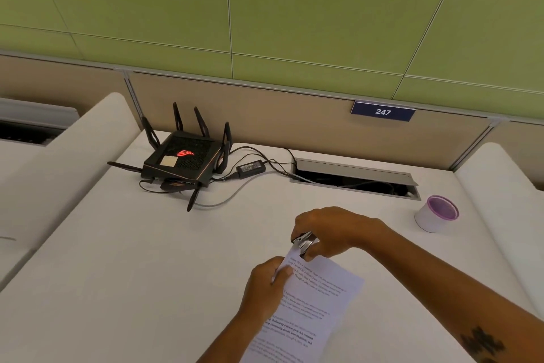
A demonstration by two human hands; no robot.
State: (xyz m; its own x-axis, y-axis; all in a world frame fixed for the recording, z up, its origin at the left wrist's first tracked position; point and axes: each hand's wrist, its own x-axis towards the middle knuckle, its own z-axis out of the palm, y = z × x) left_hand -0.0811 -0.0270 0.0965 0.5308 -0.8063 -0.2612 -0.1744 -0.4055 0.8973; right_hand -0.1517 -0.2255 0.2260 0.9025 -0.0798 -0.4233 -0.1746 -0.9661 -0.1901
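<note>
Printed white paper sheets (pixel 312 301) are held above the white desk (pixel 147 259), near its front. My left hand (pixel 265 286) grips the sheets by their left edge, thumb on top. My right hand (pixel 329 230) grips a small metallic stapler (pixel 304 242) whose jaws sit over the top left corner of the sheets. Most of the stapler is hidden under my fingers.
A black router (pixel 182 162) with several antennas and a red glowing logo stands at the back left, with a power brick (pixel 250 169) and cables beside it. A cable hatch (pixel 353 178) lies open at the back. A white and purple cup (pixel 437 214) lies tipped at the right.
</note>
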